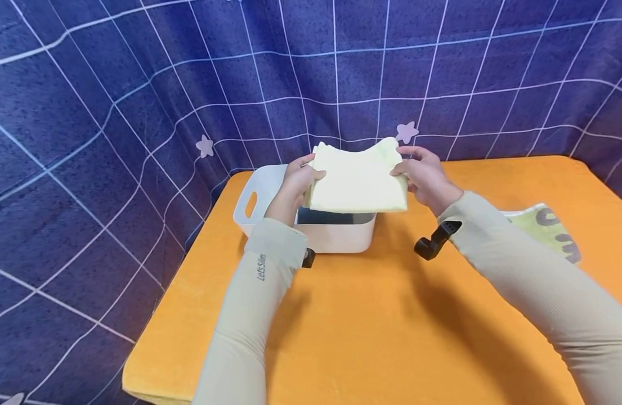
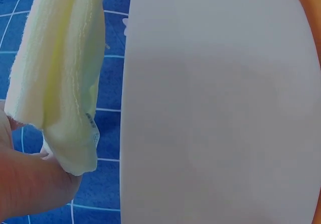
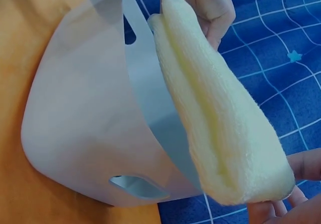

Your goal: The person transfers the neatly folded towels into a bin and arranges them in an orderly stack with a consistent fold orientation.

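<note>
A folded pale yellow towel is held up between both hands. My left hand pinches its left end, thumb on the near face. At the other end, my right hand grips the towel the same way. Beneath and behind it stands a white plastic bin with cut-out handles, partly covered by the towel and left hand. Seen from the right wrist, the towel shows thick folded layers beside the bin's rim. A small label sticks out from the towel's edge in the left wrist view.
A green-and-grey patterned cloth lies on the orange-covered table, partly behind the right forearm. Behind the table hangs a dark blue curtain with white grid lines and stars. A black camera mount sits at the right wrist.
</note>
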The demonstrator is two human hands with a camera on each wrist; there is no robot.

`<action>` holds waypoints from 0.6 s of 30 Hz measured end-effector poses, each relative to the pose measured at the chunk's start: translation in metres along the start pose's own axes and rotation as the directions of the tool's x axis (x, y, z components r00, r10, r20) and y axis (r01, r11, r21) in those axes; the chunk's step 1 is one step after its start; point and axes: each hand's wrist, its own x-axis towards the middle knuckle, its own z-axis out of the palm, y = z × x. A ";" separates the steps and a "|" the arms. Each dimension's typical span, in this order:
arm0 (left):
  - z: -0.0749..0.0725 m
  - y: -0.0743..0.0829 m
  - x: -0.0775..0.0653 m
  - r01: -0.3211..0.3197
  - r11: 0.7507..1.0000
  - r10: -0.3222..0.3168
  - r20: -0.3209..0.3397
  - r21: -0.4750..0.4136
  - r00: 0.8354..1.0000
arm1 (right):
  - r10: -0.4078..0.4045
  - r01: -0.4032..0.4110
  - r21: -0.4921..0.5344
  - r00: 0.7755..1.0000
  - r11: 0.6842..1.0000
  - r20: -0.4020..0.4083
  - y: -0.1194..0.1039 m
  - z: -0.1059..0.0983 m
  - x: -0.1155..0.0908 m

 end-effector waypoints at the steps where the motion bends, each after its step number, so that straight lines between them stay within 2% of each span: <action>1: -0.001 0.000 0.000 0.005 1.000 -0.005 -0.001 0.002 1.000 | 0.004 -0.004 0.001 1.000 1.000 0.004 0.000 0.001 0.000; 18: -0.023 0.004 0.001 -0.005 1.000 0.006 -0.044 0.025 0.999 | 0.008 -0.010 0.035 0.999 0.999 0.043 0.002 0.022 0.003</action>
